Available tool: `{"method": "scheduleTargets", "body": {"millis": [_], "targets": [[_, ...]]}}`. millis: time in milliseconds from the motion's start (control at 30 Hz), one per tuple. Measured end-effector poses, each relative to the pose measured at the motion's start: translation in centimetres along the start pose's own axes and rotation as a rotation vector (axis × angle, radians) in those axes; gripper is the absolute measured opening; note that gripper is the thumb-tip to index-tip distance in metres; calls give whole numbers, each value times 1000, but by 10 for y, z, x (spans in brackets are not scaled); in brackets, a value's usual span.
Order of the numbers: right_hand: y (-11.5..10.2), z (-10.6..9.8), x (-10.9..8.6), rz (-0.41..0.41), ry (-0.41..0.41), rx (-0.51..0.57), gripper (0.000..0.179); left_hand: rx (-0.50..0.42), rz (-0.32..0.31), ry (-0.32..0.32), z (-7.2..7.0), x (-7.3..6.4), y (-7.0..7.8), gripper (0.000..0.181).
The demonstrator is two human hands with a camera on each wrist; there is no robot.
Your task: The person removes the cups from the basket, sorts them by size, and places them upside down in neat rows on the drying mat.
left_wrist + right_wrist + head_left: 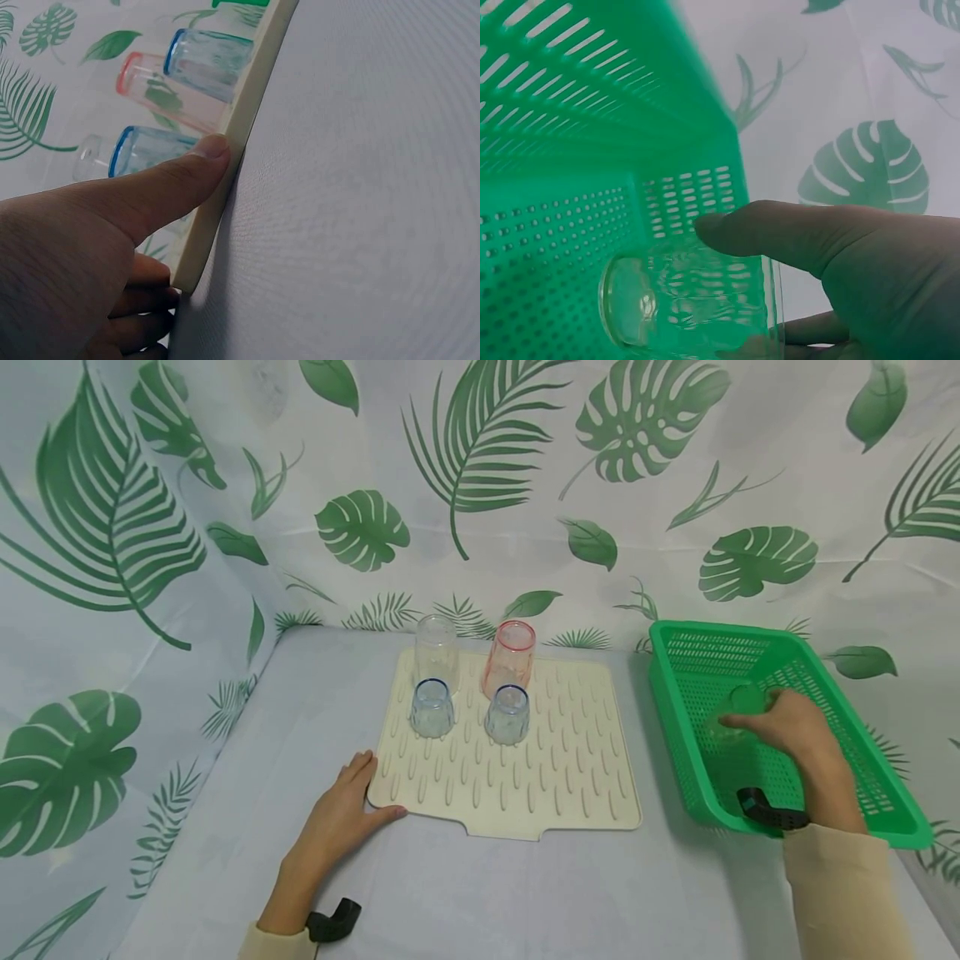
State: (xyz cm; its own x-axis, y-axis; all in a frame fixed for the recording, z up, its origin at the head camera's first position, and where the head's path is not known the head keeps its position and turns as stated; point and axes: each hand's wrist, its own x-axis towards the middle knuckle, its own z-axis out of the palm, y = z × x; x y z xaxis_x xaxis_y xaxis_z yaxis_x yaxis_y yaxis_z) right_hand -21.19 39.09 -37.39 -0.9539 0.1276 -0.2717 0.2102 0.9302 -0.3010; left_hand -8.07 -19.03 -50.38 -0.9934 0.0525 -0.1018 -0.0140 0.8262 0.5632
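In the head view my right hand reaches into the green plastic basket and holds a clear drinking glass. The right wrist view shows the thumb along one side of the glass and fingers behind it. My left hand rests at the near left corner of the cream ribbed draining mat, thumb on the front edge, fingers by the left edge. On the mat stand two short blue-rimmed glasses, a tall clear glass and a tall pink glass.
A pale cloth covers the table under the mat and basket. Behind and to the left hangs a white curtain printed with green leaves. The basket's raised rim surrounds the right hand. Each wrist wears a black camera mount.
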Motion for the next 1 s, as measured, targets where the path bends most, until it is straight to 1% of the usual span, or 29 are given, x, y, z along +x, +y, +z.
{"method": "scheduleTargets", "body": {"millis": [233,500,667,833,1000], "targets": [[-6,-6,-7,-15,48,36,115,1,-7,-3,0,0,0,97],[-18,-13,-18,-36,152,79,111,0,-8,-2,0,0,2,97],[-28,-17,-27,-22,192,145,111,-1,-3,2,0,-1,2,97],[-37,-17,-35,-30,237,228,111,1,-7,1,0,-1,1,98],[-45,-13,-45,-14,310,300,107,5,-10,0,1,0,1,98]]}}
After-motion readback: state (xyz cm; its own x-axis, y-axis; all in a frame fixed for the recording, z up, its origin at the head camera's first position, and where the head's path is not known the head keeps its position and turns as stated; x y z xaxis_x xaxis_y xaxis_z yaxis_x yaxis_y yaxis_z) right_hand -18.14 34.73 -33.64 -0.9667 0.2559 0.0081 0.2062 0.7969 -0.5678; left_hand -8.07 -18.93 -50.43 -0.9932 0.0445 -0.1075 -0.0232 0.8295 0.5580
